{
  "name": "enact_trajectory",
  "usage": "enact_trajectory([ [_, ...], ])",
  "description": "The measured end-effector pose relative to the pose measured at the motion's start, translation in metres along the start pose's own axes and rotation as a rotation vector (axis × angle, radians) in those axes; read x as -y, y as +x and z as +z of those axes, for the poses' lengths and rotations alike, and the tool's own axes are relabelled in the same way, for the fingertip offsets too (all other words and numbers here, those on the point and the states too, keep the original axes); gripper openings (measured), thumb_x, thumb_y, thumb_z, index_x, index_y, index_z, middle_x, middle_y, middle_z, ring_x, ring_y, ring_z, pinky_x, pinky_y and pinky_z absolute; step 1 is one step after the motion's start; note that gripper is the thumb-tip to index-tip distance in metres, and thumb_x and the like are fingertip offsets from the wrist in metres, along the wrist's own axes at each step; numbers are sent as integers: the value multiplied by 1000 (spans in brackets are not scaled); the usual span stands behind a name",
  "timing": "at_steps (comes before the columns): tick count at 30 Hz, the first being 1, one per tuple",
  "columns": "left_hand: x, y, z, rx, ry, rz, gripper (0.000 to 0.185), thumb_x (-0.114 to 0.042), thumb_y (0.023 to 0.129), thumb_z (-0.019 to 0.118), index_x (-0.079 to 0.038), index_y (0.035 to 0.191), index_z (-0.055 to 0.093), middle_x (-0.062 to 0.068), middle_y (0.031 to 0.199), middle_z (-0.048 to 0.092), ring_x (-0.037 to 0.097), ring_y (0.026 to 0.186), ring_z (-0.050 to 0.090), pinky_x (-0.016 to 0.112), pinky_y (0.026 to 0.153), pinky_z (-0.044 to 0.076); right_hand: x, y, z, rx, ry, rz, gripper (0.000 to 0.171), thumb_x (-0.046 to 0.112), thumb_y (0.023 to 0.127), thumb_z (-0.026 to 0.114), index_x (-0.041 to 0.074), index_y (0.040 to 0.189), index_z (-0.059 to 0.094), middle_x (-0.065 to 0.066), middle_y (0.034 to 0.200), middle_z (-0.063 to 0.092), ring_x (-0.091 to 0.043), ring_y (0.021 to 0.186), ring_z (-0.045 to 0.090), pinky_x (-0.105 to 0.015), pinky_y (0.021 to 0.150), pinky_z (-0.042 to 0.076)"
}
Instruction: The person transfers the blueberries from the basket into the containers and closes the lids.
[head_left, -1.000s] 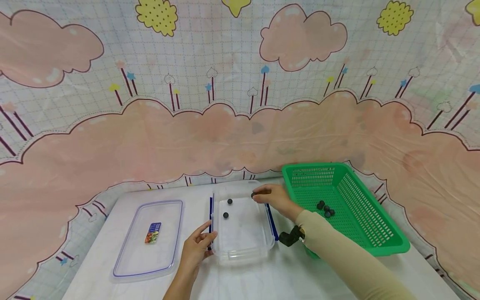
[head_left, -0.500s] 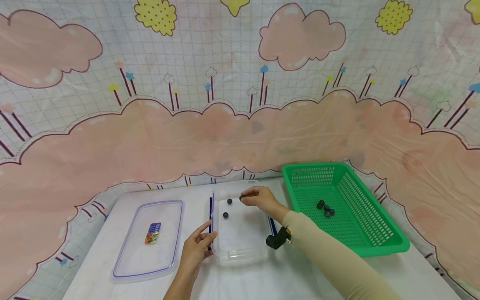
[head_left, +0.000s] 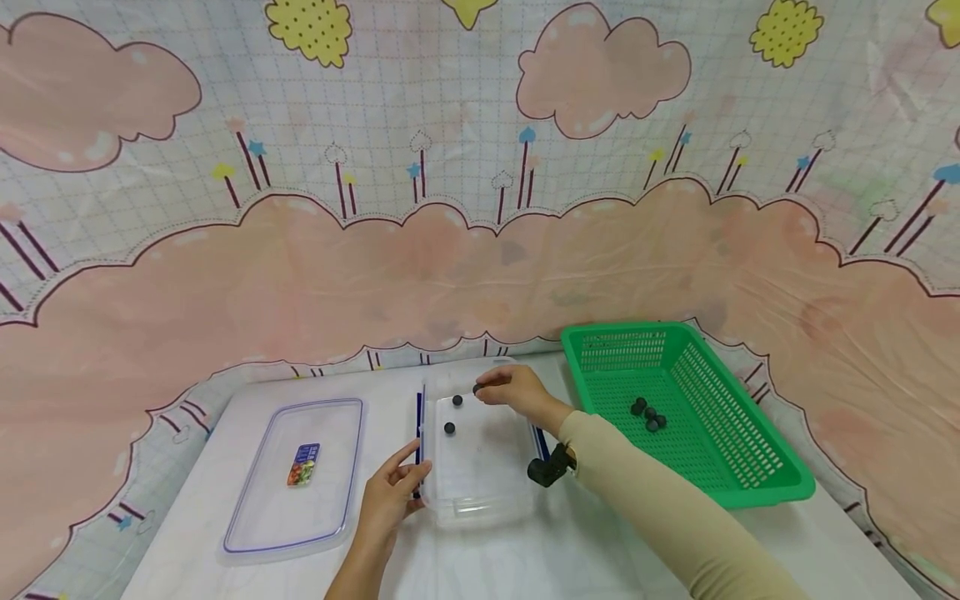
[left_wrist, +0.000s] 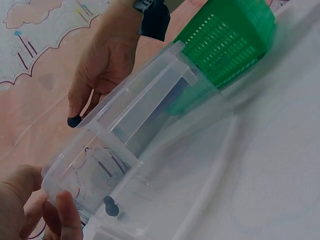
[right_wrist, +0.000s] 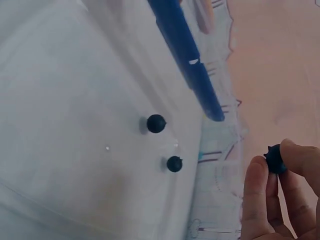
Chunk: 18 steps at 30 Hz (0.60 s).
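Note:
A clear plastic container (head_left: pixel 480 492) stands open on the white table, with two dark berries (head_left: pixel 449 427) on its floor. Over its far end my right hand (head_left: pixel 486 389) pinches a third dark berry (head_left: pixel 477 388) between thumb and fingertips. In the right wrist view that berry (right_wrist: pixel 274 160) sits at my fingertips (right_wrist: pixel 255 185), above the two loose ones (right_wrist: pixel 156 123). My left hand (head_left: pixel 412 481) grips the container's near left corner beside the blue clip (head_left: pixel 419 417). The left wrist view shows my fingers (left_wrist: pixel 62 215) on the container wall (left_wrist: pixel 150 125) and the pinched berry (left_wrist: pixel 74 121).
The container's clear lid (head_left: pixel 255 525) with a small label lies flat to the left. A green mesh basket (head_left: pixel 750 467) holding several dark berries (head_left: pixel 648 415) stands to the right. A pink cloud-patterned cloth hangs behind the table.
My right hand has carried the pinched berry leftward from the container's right rim to above its far middle. The left hand has stayed on the corner.

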<state>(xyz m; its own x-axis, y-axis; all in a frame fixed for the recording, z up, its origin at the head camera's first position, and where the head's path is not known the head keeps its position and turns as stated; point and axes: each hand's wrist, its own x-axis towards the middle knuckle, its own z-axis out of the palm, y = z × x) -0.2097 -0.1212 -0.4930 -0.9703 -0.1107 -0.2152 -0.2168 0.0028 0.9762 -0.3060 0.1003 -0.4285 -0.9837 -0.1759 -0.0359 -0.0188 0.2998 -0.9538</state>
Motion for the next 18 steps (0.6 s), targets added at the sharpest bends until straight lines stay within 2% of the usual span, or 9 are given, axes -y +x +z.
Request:
enact_trajectory([
  [6, -1, 0, -1, 1, 4, -1, 54, -20, 90, 73, -11, 140, 55, -1, 89, 57, 10, 75, 50, 22, 58, 54, 9, 1, 2, 3, -37, 10, 22, 12, 87, 74, 5, 108, 72, -7, 101, 71, -18, 91, 68, -38, 93, 55],
  [13, -3, 0, -1, 2, 20, 0, 54, -21, 91, 72, -11, 140, 55, -1, 91, 57, 12, 76, 50, 22, 59, 54, 9, 12, 17, 12, 7, 17, 24, 6, 88, 73, -3, 110, 70, -13, 104, 70, -19, 90, 69, -33, 86, 58],
  [18, -2, 1, -2, 5, 18, -3, 53, -20, 91, 72, -11, 140, 55, -1, 90, 57, 10, 75, 49, 22, 59, 54, 7, 21, 27, -11, 12, 80, 25, 7, 87, 74, -1, 109, 70, -13, 104, 71, -21, 92, 71, -34, 88, 57],
])
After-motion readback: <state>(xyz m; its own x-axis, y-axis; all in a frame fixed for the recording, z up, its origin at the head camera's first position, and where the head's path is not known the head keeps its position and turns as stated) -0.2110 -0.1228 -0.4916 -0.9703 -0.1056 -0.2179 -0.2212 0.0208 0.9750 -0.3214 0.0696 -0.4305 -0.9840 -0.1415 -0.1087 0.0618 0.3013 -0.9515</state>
